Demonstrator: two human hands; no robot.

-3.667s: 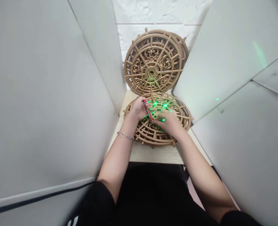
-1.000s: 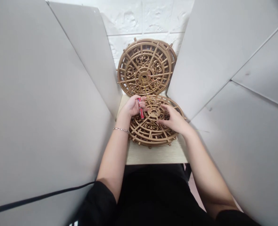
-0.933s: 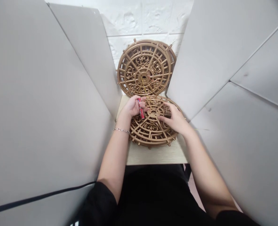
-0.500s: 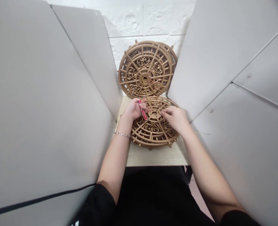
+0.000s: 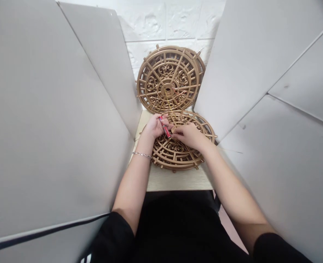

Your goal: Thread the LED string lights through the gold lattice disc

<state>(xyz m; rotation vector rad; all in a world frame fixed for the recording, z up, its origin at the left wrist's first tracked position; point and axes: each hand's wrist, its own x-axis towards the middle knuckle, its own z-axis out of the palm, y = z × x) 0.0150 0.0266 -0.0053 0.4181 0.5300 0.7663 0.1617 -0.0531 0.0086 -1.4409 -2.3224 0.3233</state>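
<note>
Two slim red cylinders that look like batteries (image 5: 165, 127) lie end to end across the fingers of my left hand (image 5: 156, 126), which is curled around them. My right hand (image 5: 187, 135) is in a pinch at their lower end; whatever its fingertips hold is too small to make out. Both hands are over a gold openwork disc (image 5: 175, 157) with scroll patterns, lying flat on top of others like it. A thin yellow wire (image 5: 169, 102) runs from the upright gold disc (image 5: 168, 60) behind down toward my left hand.
Several gold discs lean against the white brick-patterned wall (image 5: 147, 25). Tall pale panels stand close on the left (image 5: 54, 109) and right (image 5: 287, 146). The discs rest on a light wooden tabletop (image 5: 180, 181). A black cord (image 5: 46, 232) crosses the left panel.
My right hand has moved left, from the disc's hub to the lower end of the red batteries. My left hand stays nearly in place with the batteries.
</note>
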